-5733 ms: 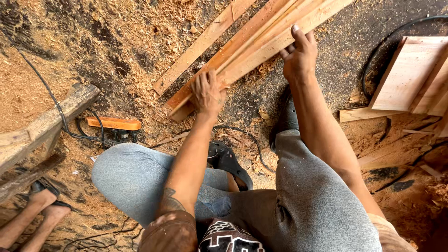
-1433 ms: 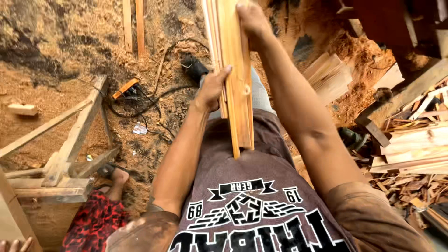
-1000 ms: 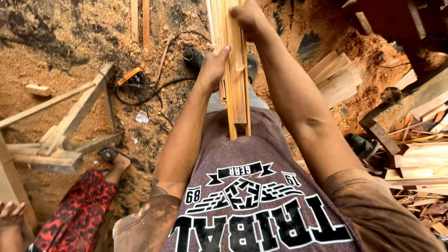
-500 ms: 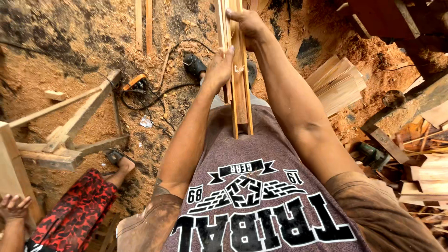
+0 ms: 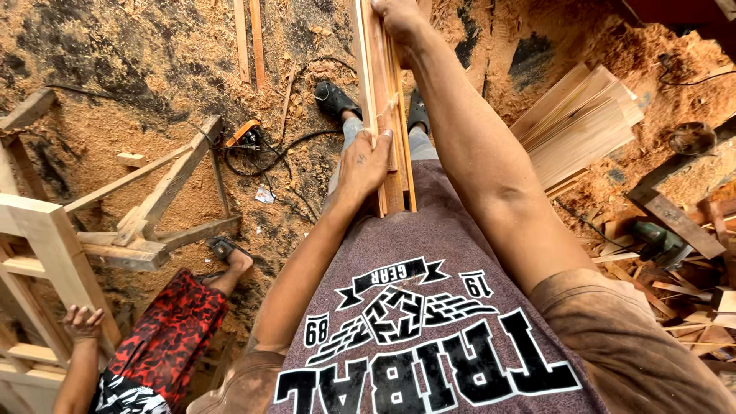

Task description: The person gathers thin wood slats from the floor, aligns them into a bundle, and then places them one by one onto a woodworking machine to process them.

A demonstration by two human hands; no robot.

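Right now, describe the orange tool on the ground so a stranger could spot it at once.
Start at the slanted wooden frame on the sawdust, left of the person's left hand. At its top end lies the orange tool, tangled in black cable. It is the only bright orange thing among bare wood.

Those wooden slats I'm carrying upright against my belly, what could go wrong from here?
The wooden slats are loose and held only by your left hand low and right hand high; one may slip onto your feet. A black cable and scrap strips lie on the sawdust ahead, a likely trip. Another person's leg sits close at your left.
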